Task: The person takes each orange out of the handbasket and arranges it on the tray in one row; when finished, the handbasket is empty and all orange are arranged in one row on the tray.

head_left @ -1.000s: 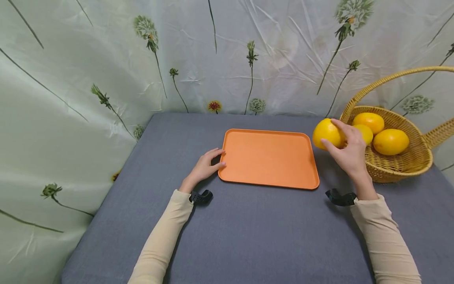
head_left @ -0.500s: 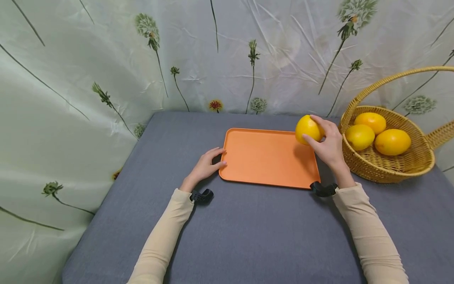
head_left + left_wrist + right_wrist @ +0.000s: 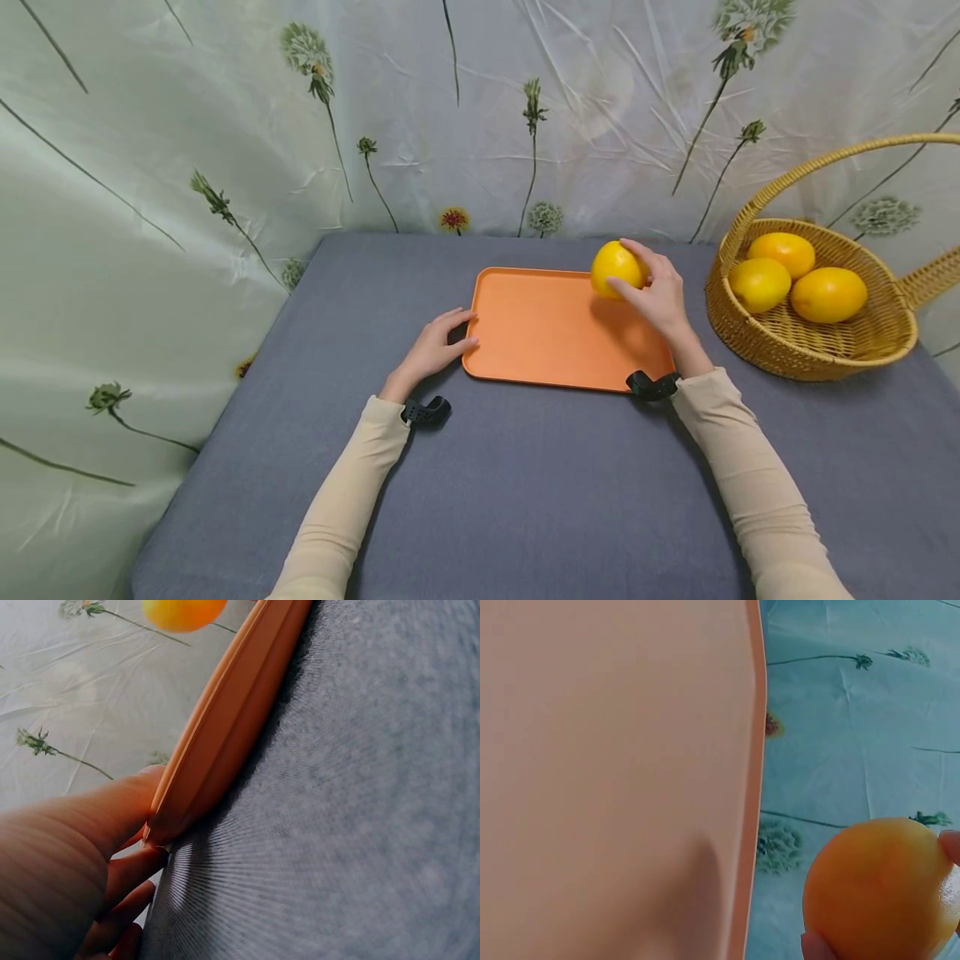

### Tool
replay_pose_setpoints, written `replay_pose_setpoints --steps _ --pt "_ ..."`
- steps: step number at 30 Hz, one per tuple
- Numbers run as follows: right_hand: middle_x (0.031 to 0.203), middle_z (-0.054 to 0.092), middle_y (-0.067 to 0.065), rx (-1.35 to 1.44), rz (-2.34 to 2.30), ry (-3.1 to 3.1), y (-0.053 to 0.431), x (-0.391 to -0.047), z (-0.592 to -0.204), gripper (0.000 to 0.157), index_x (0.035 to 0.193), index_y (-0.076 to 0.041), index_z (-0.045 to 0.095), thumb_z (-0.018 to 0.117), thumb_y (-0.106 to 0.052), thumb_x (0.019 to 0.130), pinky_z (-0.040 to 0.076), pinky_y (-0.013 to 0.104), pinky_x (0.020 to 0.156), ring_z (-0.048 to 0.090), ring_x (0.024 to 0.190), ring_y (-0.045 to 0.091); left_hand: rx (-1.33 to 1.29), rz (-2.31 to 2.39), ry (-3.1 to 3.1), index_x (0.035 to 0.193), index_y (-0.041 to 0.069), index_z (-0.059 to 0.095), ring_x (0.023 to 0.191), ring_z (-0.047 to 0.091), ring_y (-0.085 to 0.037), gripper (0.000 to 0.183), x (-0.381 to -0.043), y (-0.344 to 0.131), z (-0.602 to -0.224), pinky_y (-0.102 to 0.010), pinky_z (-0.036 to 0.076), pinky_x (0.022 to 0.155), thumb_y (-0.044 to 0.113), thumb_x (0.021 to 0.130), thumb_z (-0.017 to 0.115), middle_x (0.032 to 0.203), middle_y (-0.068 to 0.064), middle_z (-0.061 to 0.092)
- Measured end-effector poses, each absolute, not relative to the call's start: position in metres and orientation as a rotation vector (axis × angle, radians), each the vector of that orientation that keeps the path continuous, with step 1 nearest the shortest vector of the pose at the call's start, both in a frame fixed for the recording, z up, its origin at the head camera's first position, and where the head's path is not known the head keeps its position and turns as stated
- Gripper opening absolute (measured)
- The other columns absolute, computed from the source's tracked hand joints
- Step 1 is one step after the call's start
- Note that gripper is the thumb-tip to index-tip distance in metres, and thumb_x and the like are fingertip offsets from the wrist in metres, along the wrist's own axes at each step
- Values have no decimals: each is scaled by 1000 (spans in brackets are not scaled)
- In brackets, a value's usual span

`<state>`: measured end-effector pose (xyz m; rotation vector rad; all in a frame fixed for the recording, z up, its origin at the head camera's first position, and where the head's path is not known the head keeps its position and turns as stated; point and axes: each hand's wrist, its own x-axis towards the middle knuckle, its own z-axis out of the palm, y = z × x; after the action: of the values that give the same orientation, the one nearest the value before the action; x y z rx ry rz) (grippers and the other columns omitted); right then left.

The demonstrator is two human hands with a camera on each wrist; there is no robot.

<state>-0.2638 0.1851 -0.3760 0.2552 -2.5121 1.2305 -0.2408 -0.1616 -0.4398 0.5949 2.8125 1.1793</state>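
In the head view my right hand holds a smooth yellow lemon between thumb and fingers, above the far right part of an orange tray. A shadow falls on the tray beneath the fruit. The right wrist view shows the lemon with fingertips at its sides, apart from the tray. My left hand holds the tray's left edge. In the left wrist view its thumb lies at the rim, with the other fingers lower beside the corner.
A woven basket with a tall handle stands at the right, holding three more yellow fruits. Grey cloth covers the table. A curtain with a dandelion print hangs behind the table and along its left side.
My right hand has carried the lemon leftward from beside the basket to above the tray. The left hand stays at the tray's left edge.
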Motion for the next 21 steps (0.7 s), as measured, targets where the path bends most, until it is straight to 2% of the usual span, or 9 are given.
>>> replay_pose_setpoints --steps 5,10,18,21 --pt "131 48 24 260 1290 -2556 173 -269 -374 56 138 -17 47 66 -23 86 46 55 88 45 114 38 610 1187 2821 135 11 51 139 35 -32 54 -240 -162 -439 -52 30 113 38 90 61 143 -16 47" --pt "134 45 23 232 1373 -2567 162 -276 -373 57 140 -20 44 65 -27 87 48 55 89 47 115 40 586 1175 2816 136 9 50 140 33 -32 52 -243 -161 -437 -51 28 114 28 89 63 144 -15 46" --pt "146 38 16 191 1546 -2592 150 -282 -381 59 142 -21 41 63 -28 87 48 41 82 47 116 38 565 1143 2815 136 8 50 141 33 -31 51 -241 -161 -436 -49 28 115 27 90 63 144 -14 46" --pt "146 37 17 171 1579 -2599 146 -284 -384 59 143 -20 40 62 -28 88 47 42 84 45 116 38 564 1147 2811 135 8 51 141 33 -30 51 -241 -161 -437 -49 28 115 27 90 63 143 -14 47"
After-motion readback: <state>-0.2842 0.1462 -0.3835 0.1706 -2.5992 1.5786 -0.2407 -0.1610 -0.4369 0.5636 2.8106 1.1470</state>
